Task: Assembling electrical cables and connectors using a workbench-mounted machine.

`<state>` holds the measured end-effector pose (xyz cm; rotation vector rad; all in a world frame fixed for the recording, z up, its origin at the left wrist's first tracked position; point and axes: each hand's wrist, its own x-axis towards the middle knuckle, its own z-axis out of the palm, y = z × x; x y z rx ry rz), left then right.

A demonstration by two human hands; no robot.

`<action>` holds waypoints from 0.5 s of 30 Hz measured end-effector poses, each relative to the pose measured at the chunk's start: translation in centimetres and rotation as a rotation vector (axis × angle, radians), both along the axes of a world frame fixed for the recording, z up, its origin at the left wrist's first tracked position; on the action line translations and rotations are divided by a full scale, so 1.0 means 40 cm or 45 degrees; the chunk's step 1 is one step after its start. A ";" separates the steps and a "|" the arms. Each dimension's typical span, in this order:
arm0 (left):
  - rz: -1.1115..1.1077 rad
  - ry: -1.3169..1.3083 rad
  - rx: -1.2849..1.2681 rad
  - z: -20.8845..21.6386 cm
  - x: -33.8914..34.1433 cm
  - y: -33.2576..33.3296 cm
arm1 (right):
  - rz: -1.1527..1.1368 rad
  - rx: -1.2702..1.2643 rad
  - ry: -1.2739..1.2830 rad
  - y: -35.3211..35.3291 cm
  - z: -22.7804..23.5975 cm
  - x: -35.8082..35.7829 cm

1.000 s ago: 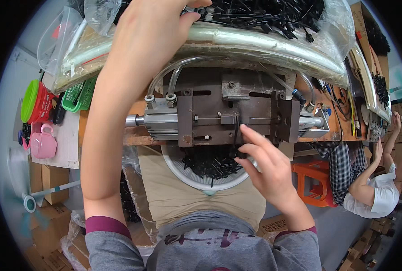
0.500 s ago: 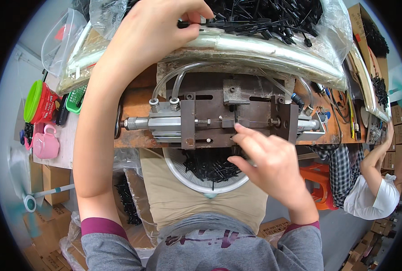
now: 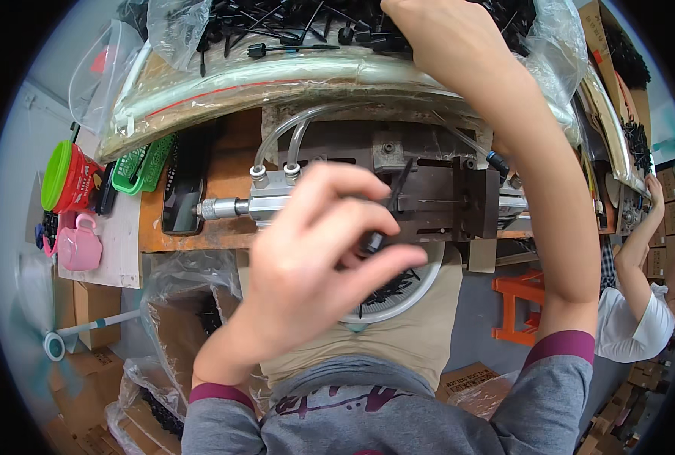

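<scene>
My left hand (image 3: pixel 307 262) is in front of the machine's middle, fingers curled around a black plastic part (image 3: pixel 373 242) with a thin stem pointing up and away. Behind it lies the brown metal fixture (image 3: pixel 470 205), with a small grey block (image 3: pixel 389 155) at its back. My right hand (image 3: pixel 451 38) reaches over the heap of black stemmed parts (image 3: pixel 276 23) at the far edge; its fingertips are mostly cut off or hidden. Below the fixture, a white round basket (image 3: pixel 421 296) holding more black parts sits on my lap, partly covered by my left hand.
Silver air cylinders (image 3: pixel 271 199) with clear hoses flank the fixture. At left are a phone (image 3: pixel 182 205), a green basket (image 3: pixel 155 163), a red tub (image 3: pixel 75 182) and a pink cup (image 3: pixel 79 246). An orange stool (image 3: pixel 516 307) and another person (image 3: pixel 637 318) are at right.
My left hand has come back from the heap to the fixture with a black part. My right hand has left the fixture and moved up to the heap.
</scene>
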<state>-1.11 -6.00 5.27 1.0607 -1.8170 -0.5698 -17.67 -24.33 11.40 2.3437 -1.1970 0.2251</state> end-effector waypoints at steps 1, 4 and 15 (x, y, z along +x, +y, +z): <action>-0.043 0.022 0.018 -0.020 -0.006 0.015 | -0.053 0.110 -0.083 -0.006 0.005 -0.007; -0.151 -0.047 0.087 -0.079 -0.014 0.051 | -0.007 0.159 -0.182 -0.003 0.008 -0.040; 0.099 -0.608 -0.297 -0.182 -0.085 0.046 | 0.176 0.131 -0.296 -0.025 0.036 -0.080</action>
